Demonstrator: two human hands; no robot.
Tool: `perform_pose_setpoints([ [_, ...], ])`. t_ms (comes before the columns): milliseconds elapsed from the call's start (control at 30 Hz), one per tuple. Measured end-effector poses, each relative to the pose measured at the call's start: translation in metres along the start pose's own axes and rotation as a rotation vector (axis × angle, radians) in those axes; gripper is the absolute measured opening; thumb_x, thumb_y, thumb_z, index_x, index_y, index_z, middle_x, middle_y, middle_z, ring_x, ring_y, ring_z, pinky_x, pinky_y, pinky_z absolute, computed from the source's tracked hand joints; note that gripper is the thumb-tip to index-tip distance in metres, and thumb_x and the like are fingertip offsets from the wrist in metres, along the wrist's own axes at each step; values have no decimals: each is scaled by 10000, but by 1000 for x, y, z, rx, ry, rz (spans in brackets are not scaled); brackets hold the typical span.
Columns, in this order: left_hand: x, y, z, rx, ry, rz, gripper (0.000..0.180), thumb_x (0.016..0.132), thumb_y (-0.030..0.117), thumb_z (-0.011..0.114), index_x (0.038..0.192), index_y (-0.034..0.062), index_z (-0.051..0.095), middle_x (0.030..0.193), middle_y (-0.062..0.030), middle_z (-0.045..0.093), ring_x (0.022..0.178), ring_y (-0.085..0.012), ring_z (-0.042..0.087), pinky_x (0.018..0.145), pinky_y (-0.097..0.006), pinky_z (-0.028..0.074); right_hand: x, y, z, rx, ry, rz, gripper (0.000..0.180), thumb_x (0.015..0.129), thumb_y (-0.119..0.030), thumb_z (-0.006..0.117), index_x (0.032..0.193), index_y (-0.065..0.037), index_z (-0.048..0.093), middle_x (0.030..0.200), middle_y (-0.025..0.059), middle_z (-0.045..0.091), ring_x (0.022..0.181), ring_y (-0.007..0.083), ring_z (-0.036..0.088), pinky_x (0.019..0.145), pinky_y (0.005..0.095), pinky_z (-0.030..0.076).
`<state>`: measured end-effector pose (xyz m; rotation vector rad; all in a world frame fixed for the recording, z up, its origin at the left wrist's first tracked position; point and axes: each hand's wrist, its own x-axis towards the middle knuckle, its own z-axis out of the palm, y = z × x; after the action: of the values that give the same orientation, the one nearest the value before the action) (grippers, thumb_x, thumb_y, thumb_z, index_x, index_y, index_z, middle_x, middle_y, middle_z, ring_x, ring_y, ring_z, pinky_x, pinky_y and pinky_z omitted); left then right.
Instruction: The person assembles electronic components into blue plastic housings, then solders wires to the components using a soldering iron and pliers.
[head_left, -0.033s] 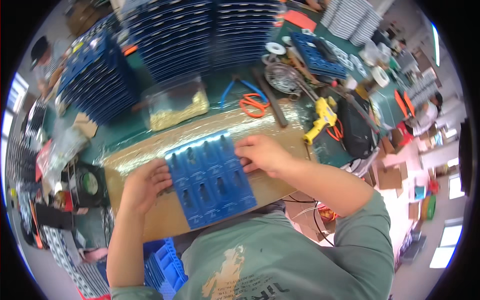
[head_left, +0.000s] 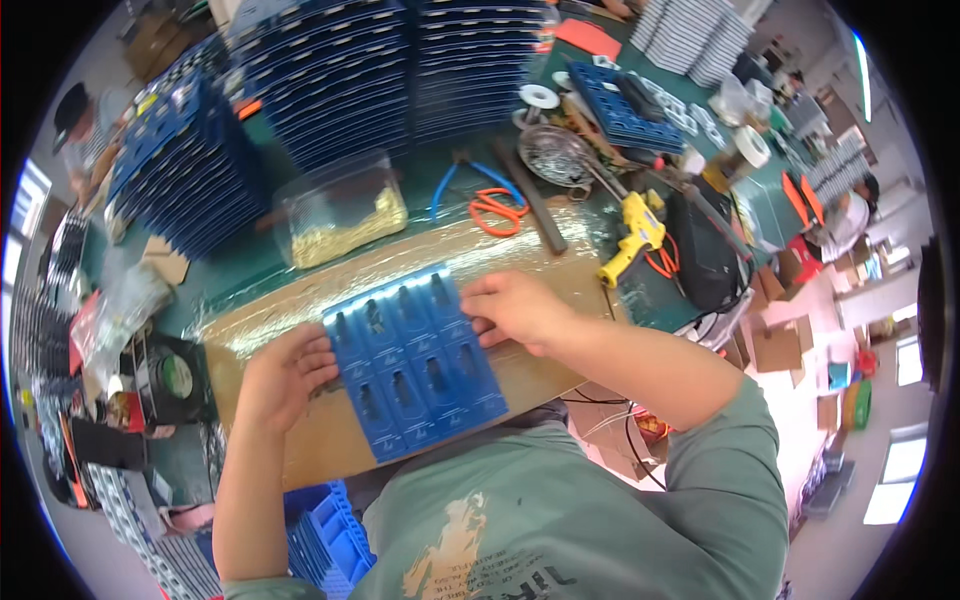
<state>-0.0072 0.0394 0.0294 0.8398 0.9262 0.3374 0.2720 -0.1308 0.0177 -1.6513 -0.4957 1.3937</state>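
A flat blue panel with two rows of dark cut-out shapes lies slightly tilted in front of me, over a brown cardboard sheet. My left hand is at its left edge, thumb and curved fingers against the border; what the fingertips do underneath is hidden. On the opposite side, my right hand pinches the upper part of the right edge between thumb and fingers. Beyond the panel stands a clear plastic box with small yellowish pieces in it.
Tall stacks of blue panels rise at the back, another stack at left. Orange-and-blue pliers, a dark bar, a metal wire bowl and a yellow glue gun lie at right. A person works at far left.
The whole scene has shifted slightly left in the picture, as the view moved. Both hands keep their places at the panel's edges.
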Motion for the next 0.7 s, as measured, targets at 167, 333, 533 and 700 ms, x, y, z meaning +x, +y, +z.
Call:
perform_pose_setpoints([
  [167, 12, 13, -2, 70, 10, -79, 391, 924, 303, 637, 1094, -48, 610, 978, -139, 631, 867, -262, 617, 794, -395, 534, -10, -7, 5, -7, 48, 27, 230, 934, -151, 643, 1114, -8, 646, 913, 51, 628, 803, 146, 609, 650, 295, 568],
  [333, 24, 17, -6, 168, 12, -126, 391, 911, 354, 653, 1009, -22, 608, 902, -125, 624, 817, -260, 621, 751, -406, 543, -3, -2, 8, 27, 70, 21, 189, 927, -137, 642, 1078, -26, 664, 890, 43, 628, 765, 140, 608, 620, 289, 563],
  [533, 34, 19, -10, 250, 42, -136, 381, 903, 364, 652, 998, -3, 607, 873, -116, 605, 770, -257, 616, 706, -401, 550, -3, -3, 9, 15, 39, 9, 183, 918, -147, 654, 1061, -34, 670, 881, 41, 628, 755, 134, 606, 617, 295, 564],
  [700, 30, 20, 0, 272, 112, -159, 446, 890, 341, 663, 1118, -36, 596, 970, -150, 592, 806, -274, 617, 725, -403, 556, -2, -3, 4, -17, 16, 32, 234, 916, -171, 666, 1115, -49, 652, 898, 43, 627, 793, 147, 612, 667, 314, 575],
])
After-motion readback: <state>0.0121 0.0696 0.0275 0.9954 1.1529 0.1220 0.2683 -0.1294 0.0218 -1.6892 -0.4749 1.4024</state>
